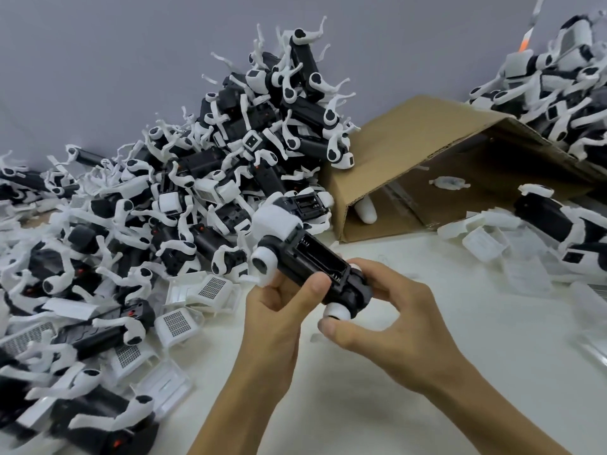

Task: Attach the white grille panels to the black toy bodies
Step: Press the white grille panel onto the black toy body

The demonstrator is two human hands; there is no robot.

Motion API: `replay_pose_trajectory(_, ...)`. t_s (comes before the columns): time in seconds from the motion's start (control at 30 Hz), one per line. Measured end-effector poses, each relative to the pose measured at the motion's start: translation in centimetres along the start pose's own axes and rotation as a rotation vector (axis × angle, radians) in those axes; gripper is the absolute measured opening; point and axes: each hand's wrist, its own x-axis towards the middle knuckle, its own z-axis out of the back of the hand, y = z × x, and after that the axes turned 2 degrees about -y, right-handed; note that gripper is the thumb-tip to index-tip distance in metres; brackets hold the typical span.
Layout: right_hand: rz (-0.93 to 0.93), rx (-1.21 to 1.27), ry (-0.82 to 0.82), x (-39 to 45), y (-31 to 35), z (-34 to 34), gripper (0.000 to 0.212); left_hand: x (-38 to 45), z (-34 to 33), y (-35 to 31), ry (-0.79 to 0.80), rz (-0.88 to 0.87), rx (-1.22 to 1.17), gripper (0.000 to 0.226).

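Both hands hold one black plastic toy body (315,257) with white rounded joints above the white table (427,372), near its middle. The left hand (279,316) grips the body from below, thumb curled over the edge of its open rectangular compartment. The right hand (391,316) curls round the near end — thumb and forefinger closing about a white round joint there. A white cap sits on the body's far end.

Loose white plastic grille panels (197,297) with grey mesh squares lie on the table just left of the hands, at the foot of a tall heap of black-and-white toy bodies (236,142). A brown cardboard box (427,159) lies on its side behind the hands, opening forward. A second heap of bodies (558,93) stands at the right — more white panels (483,238) below it.
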Motion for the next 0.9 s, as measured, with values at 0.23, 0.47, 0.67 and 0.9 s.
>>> replay_pose_trajectory(0.23, -0.011, 0.074, 0.104, -0.1, -0.6, -0.3, 0.106, 0.7, 2.1, -0.9, -0.117, -0.567, 1.027, 0.041)
replay_pose_trajectory(0.47, 0.132, -0.122, -0.073, -0.3, -0.1, -0.2, 0.065, 0.3, 1.5, 0.0, 0.078, -0.605, 1.165, 0.054)
replay_pose_trajectory(0.67, 0.006, 0.021, -0.121, -0.1, -0.2, 0.1, 0.06, 0.1, 0.9, 0.3, 0.031, -0.699, 1.203, 0.063)
replay_pose_trajectory(0.9, -0.178, 0.171, -0.286, 0.5, 0.1, -0.3, 0.049, -0.1, 0.3, 1.6, -0.108, -0.697, 1.431, 0.082)
